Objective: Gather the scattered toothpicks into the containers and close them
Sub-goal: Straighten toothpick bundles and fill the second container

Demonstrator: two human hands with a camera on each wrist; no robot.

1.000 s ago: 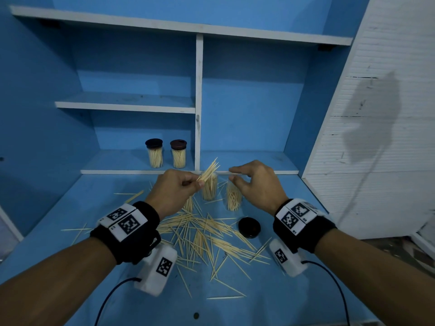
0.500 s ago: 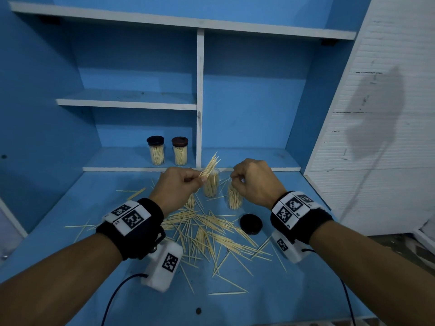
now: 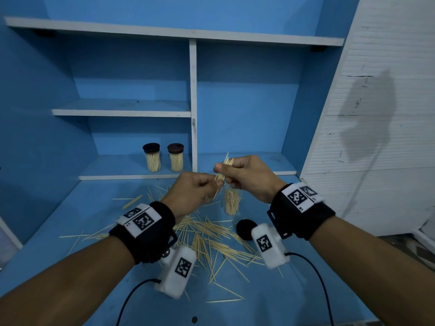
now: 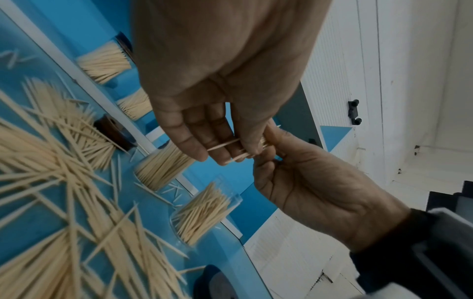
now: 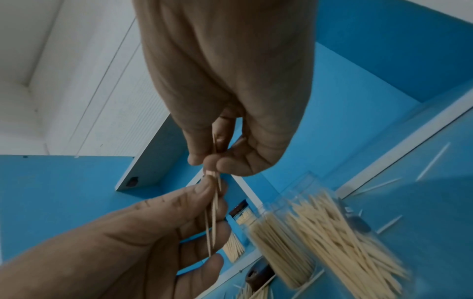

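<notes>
Both hands, L [image 3: 191, 191] & R [image 3: 247, 176], pinch toothpick bundle [image 3: 223, 173] above open container [image 3: 231, 203]

- Small bundle of toothpicks [image 3: 222, 171]: pale wood, held in the air, tilted, pinched from both sides.
- Scattered toothpicks [image 3: 211, 241]: loose criss-crossed heap on the blue surface.
- Two open clear containers [image 4: 204, 210], upright, part-filled.
- Black lid [image 3: 246, 229] lying flat beside the heap.
- Two capped containers [image 3: 176, 157] upright on the low shelf.

Right hand [image 5: 225, 85] and left hand [image 5: 143, 238] pinch toothpick bundle [image 5: 213, 210]; open containers [image 5: 320, 238] beside.
</notes>
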